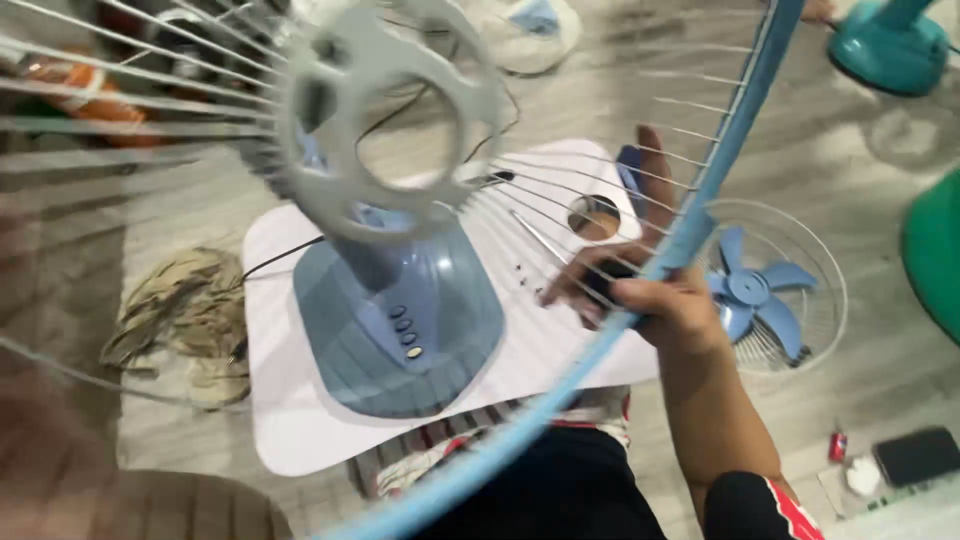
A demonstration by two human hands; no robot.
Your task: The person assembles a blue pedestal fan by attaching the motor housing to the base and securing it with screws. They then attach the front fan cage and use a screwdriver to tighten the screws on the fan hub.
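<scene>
1. One fan guard [560,230], a wire cage with a light blue rim and a grey centre ring, was held up close to the camera and filled most of the view.
2. The right hand [655,300] was clenched around the guard's blue rim at its right side, fingers wrapped over the band.
3. The left hand was only a blurred shape at the left edge, so whether it gripped anything could not be told.
4. Below the guard, a blue fan base [400,330] with a row of buttons stood on a white worktop [290,420], and a black cord ran off it to the left.
5. A thin metal tool [540,240] and some small dark screws [520,270] lay on the worktop near the right hand.
6. A second guard with a blue fan blade [750,290] lay on the floor just beside the right hand.
7. A crumpled rag [180,310] lay on the floor left of the worktop, and a dark phone [915,455] lay at the lower right.
</scene>
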